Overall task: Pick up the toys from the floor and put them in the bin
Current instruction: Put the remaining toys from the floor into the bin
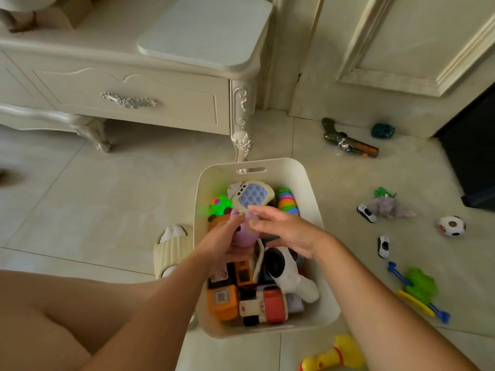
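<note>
A cream plastic bin (308,183) stands on the tiled floor in front of me, packed with toys. My left hand (222,242) is inside it, wrapped around a pink rounded toy (242,236). My right hand (284,231) hovers beside it over the bin, fingers spread, holding nothing. A cream pop-button game (253,195) lies at the bin's far end. On the floor to the right lie a toy gun (348,141), a teal ball (382,130), a grey plush (388,207), two white cars (366,213) (383,246), a football (452,225), a green frog toy (420,289) and a yellow toy (334,354).
A cream cabinet (128,84) with carved legs stands behind the bin at left. A door (401,49) and a dark mat (474,156) are at the right. My slippered foot (171,250) rests against the bin's left side; my bare knee fills the lower left.
</note>
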`<state>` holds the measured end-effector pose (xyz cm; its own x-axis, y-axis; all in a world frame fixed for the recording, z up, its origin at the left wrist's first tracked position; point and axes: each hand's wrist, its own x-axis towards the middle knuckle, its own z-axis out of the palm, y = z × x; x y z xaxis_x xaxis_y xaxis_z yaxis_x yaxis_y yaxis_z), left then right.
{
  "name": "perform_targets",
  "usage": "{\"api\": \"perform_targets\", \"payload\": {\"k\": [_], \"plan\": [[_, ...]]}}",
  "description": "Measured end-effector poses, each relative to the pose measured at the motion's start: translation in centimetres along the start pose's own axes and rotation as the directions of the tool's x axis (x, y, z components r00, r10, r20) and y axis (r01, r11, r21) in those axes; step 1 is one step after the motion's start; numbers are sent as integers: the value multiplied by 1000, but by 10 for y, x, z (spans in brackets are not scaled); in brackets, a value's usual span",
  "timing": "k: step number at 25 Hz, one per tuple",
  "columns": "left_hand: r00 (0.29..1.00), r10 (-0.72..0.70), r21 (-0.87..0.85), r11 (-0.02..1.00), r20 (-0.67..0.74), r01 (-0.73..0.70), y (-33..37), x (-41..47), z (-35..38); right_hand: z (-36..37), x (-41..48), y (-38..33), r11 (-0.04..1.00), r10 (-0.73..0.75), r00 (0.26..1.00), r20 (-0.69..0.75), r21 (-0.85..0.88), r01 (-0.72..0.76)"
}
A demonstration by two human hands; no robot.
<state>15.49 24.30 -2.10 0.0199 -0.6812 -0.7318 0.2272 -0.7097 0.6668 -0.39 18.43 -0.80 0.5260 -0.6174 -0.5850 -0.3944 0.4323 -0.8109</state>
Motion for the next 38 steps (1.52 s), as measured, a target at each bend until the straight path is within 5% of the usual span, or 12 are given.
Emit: {"api": "perform_targets", "payload": {"k": [4, 9, 12, 17, 21, 24, 26, 29, 35, 38], "plan": [[999, -31, 176, 984, 28, 26, 0, -2, 10, 13, -8, 15, 981, -84, 973, -214, -190, 43], [995, 57, 211, 977, -81, -39, 4, 7, 4, 13, 6, 15, 989, 57, 839, -541, 146, 26], [986, 95, 356, 934, -139, -40, -10, 19, 1, 20, 15, 15, 853, 190, 879, -438, 517, 73], [956, 190, 456, 887, -225, -69, -21, 32, -10, 10, 7, -24, 713, 53, 952, -302, 679, 175], [942, 206, 416, 906, -266, -81, -22, 32, -11, -9, -1, -43, 911, -80, 899, -430, 334, 241], [925, 342, 679, 720, -167, -144, -28, 26, -7, -18, 5, -20, 996, -89, 731, -676, -82, 45], [918, 394, 850, 496, -41, -175, -35, 25, 0, -11, 12, 8, 859, -224, 736, -639, -486, -161], [923, 380, 949, 268, 54, -165, -42, 24, 10, 16, 20, 41, 647, -384, 789, -480, -749, -141], [902, 431, 886, 428, -29, -176, -41, 24, 10, -17, 36, 45, 621, -211, 927, -309, -775, -117], [877, 470, 813, 546, -100, -201, -33, 19, 21, -37, 38, 31, 700, -272, 895, -354, -711, -68]]}}
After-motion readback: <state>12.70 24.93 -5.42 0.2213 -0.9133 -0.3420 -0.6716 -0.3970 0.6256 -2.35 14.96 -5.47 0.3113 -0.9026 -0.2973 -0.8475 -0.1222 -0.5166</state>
